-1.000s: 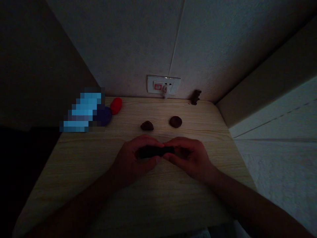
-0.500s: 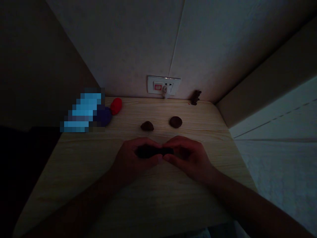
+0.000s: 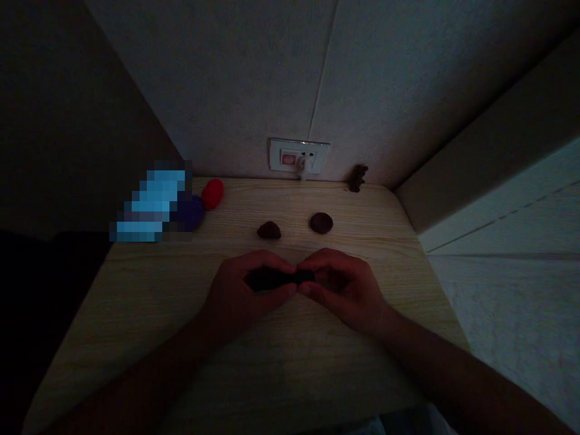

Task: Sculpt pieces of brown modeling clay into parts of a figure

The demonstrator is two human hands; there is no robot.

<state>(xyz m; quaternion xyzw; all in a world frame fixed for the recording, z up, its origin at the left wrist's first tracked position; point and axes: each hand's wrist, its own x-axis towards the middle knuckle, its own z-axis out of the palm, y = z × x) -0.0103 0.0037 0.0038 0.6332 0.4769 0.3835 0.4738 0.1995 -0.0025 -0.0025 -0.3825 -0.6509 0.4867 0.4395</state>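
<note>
My left hand (image 3: 247, 284) is closed around the wider end of a dark piece of modelling clay (image 3: 269, 279). Thumb and fingers of my right hand (image 3: 347, 284) pinch its narrower right end. The fingertips of both hands almost meet where the piece thins in the middle. Just beyond my hands, a brown clay lump (image 3: 269, 230) and a flat, round brown clay disc (image 3: 321, 223) lie on the wooden tabletop (image 3: 290, 362). Dim light hides the surface detail of the held piece.
A small dark brown figure (image 3: 358, 178) stands by the wall at the back right. At the back left are a red lump (image 3: 212, 194), a purple lump (image 3: 190, 213) and a blurred bright-blue object (image 3: 156, 199). A wall socket (image 3: 299, 156) with a plug sits behind the table.
Both hands stay in nearly the same place, still gripping the dark clay. The left hand has shifted very slightly left. Objects on the table have not moved.
</note>
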